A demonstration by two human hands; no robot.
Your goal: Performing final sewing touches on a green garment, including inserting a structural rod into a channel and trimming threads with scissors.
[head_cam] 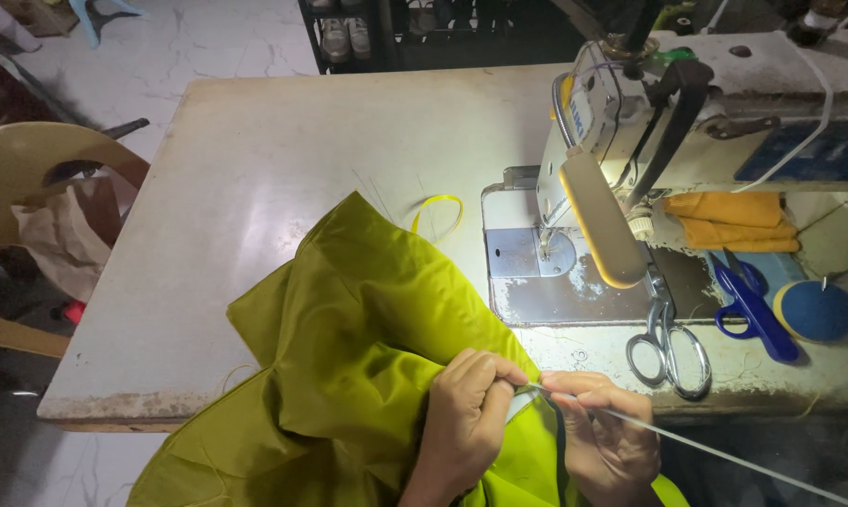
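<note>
Fabric (349, 319), yellow-green, lies bunched over the table's (255, 150) near edge, spreading up and left from both hands. Left hand (466, 418) is closed, pinching a fold of it. Right hand (607, 437), just beside, pinches a thin white cord (724, 455) running toward the lower right. Silver scissors (668, 352) rest near the right hand, by the sewing machine (630, 141).

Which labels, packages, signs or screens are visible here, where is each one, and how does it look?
Small label on the white sewing machine head, at the upper end facing the worker: rectangular, pale with blue print, partly hidden by wire.
Crumpled brown paper bag on the beige plastic chair, left of the table: soft, creased, plain.
No signs or screens are in view.
</note>
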